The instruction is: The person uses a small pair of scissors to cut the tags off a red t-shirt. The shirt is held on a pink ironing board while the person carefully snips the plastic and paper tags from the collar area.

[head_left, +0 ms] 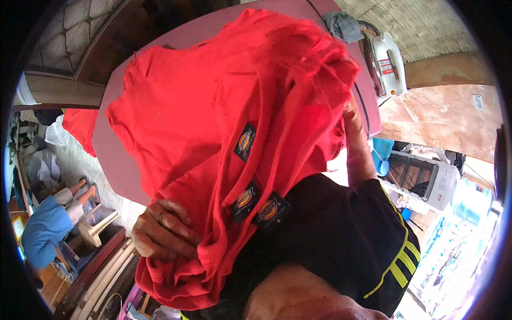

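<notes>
Red shirts (181, 106) lay across the pink surface (120, 165) and past its near edge, neckbands (256, 173) slanting near-left to far-right, left hand (164, 229) gripping the near-left end, right hand (350, 112) at the right edge, fingers hidden, couldn't tell grip.

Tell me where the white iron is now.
In the head view, the white iron is at upper right, beside the pink board, to the right of the red garments and below and right of the grey cloth.

Layered red garments (192, 122), rumpled and draped, show dark neck labels (245, 142)
</notes>
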A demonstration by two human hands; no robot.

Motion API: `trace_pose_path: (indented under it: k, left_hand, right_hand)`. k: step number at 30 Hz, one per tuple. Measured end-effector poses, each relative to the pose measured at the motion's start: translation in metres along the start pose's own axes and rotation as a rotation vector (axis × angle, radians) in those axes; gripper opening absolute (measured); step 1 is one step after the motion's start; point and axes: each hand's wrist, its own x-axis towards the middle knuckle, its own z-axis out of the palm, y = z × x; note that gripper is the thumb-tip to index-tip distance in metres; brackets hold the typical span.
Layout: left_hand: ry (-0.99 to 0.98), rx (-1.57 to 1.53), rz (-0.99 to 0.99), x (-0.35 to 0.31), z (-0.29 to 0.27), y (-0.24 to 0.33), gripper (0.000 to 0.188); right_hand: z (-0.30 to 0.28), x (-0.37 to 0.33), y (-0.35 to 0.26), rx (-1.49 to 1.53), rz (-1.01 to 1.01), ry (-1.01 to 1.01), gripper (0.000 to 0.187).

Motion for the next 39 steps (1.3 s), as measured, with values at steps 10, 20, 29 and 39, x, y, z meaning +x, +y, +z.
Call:
trace_pose_path:
  k: [10,20,29,39]
  left_hand:
    - [0.324,-0.208,-0.289,0.114,-0.001,-0.016,0.028]
    - [0.304,-0.403,-0.653,0.165,-0.021,-0.075,0.047]
    - [-0.404,-0.763,-0.324,0.164,-0.010,-0.070,0.054]
    - [-0.607,0.011,-0.238,0.209,0.066,-0.084,0.054]
  right_hand:
    - [0.034,0.058,0.004,0.176,0.277,-0.399,0.077]
    - [0.059,0.065,-0.043,-0.375,0.299,-0.641,0.103]
    - [0.085,-0.030,-0.112,-0.291,-0.570,-0.562,0.048]
    - [0.091,-0.059,-0.094,-0.270,-0.526,-0.516,0.053]
